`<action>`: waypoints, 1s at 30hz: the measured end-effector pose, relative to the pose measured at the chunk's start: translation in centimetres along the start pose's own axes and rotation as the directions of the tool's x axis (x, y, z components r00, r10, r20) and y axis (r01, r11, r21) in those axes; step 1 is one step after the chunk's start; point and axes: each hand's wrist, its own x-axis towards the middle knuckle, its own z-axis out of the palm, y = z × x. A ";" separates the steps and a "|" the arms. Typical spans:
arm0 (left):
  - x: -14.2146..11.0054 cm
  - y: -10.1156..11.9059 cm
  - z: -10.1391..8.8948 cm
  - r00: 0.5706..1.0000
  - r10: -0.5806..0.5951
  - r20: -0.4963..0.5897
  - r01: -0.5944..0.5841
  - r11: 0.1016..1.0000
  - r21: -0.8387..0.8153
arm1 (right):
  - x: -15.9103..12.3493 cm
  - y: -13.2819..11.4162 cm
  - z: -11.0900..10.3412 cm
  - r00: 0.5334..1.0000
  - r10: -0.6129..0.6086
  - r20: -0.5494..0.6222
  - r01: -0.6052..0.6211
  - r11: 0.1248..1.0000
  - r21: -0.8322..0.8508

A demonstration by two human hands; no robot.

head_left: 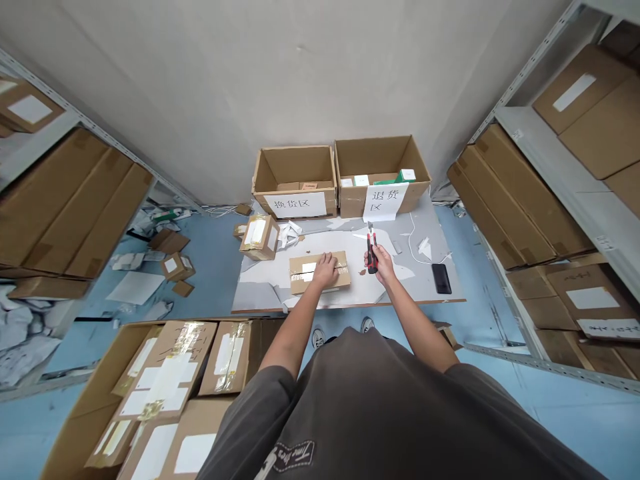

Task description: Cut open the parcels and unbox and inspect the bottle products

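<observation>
My left hand lies with its fingers flat on top of a small cardboard box, which rests on the table near its front edge. Clear tape runs across the box, and a white label shows beside my fingers. To the right, my right hand is closed around a red and black utility knife. The knife points away from me, its tip just short of a paper sign, and it is apart from the box.
Two open cartons, the left and right, stand at the table's back. A taped box and crumpled paper sit at left. A black phone lies at right. A large carton of parcels is beside me; shelves flank both sides.
</observation>
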 end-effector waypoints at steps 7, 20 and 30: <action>0.1 -0.2 0.0 1.000 0.009 0.011 -0.009 0.999 -0.051 | 0.3 0.4 -2.3 0.999 -0.033 -0.009 0.033 0.999 -0.022; 0.4 -0.3 0.2 1.000 -0.027 -0.012 0.026 0.999 -0.043 | 1.8 9.7 -20.6 0.779 0.050 -0.625 -0.457 0.728 -0.511; -0.8 0.5 -0.5 0.998 -0.048 0.042 0.046 0.998 0.035 | 2.9 13.5 -27.5 0.739 0.040 -0.672 -0.621 0.425 -0.658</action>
